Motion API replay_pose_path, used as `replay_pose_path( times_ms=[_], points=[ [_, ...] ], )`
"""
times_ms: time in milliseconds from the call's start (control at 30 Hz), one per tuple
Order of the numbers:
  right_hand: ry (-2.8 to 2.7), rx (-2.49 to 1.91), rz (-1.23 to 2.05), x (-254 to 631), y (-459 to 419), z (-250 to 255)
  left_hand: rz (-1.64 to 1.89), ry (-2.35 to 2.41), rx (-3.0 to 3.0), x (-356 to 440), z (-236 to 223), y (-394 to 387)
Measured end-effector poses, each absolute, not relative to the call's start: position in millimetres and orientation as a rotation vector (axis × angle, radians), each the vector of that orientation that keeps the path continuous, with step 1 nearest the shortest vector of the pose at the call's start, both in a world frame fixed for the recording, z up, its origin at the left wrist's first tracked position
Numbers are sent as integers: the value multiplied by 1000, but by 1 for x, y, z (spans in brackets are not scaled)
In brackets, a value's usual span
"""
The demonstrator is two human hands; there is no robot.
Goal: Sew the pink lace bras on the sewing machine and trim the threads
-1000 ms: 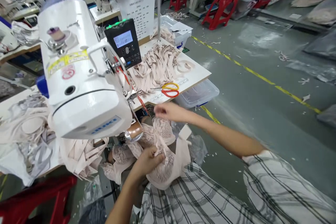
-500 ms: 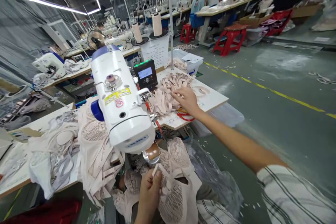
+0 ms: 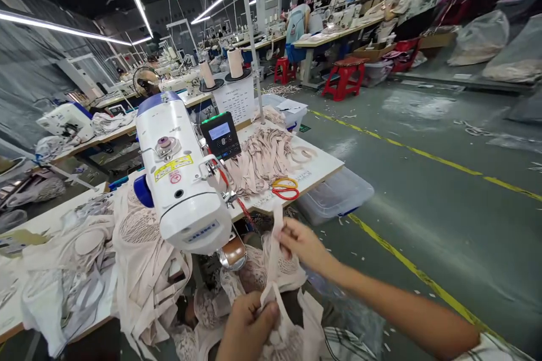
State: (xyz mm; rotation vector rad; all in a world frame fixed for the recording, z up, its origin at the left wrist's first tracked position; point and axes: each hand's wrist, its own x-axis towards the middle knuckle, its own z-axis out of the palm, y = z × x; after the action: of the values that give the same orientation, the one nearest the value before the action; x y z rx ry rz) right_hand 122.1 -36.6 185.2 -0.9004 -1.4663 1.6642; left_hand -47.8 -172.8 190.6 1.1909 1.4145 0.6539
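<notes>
My left hand is closed, with thumb and fingers pinching the edge of a beige lace bra below the sewing machine's head. Just above and to the right, my right hand grips a beige fabric strap between thumb and fingers. The strap hangs down toward the bra edge at my left hand; whether the two touch is hard to make out. A white sewing machine stands to the left of both hands. Beyond my right hand, a heap of similar straps lies on the table, beside red-and-yellow-handled scissors.
More beige bras hang over the table edge at left, beside pale grey ones. A control panel and thread cones stand behind the machine. A clear plastic bin sits under the table's right corner. Other people work farther back.
My right hand has come back from the strap heap toward my left hand, now with a strap in it. The left hand still grips the bra. The view has shifted to the right.
</notes>
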Motion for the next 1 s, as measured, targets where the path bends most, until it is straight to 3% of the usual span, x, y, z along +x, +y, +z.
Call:
replay_pose_path(
  times_ms=[267,333,433,500,733,867,1000],
  points=[
    [-952,-997,1606,145,18,143,670,1364,1086,-65,193,-179],
    [-904,-1011,1847,134,2,127,717,1385,1056,-66,190,-177],
    [-976,-935,2502,114,-45,115,764,1420,1036,-61,190,-175],
    [-965,-829,2698,104,-74,117,742,1443,1058,-58,192,-175],
    [-984,-914,2181,115,-56,142,787,1745,1174,-59,193,-182],
    [-1501,-706,2302,120,-48,163,747,1802,1263,-60,187,-182],
    [-1968,-690,1980,108,-62,175,730,1812,1366,-61,183,-182]
  ],
)
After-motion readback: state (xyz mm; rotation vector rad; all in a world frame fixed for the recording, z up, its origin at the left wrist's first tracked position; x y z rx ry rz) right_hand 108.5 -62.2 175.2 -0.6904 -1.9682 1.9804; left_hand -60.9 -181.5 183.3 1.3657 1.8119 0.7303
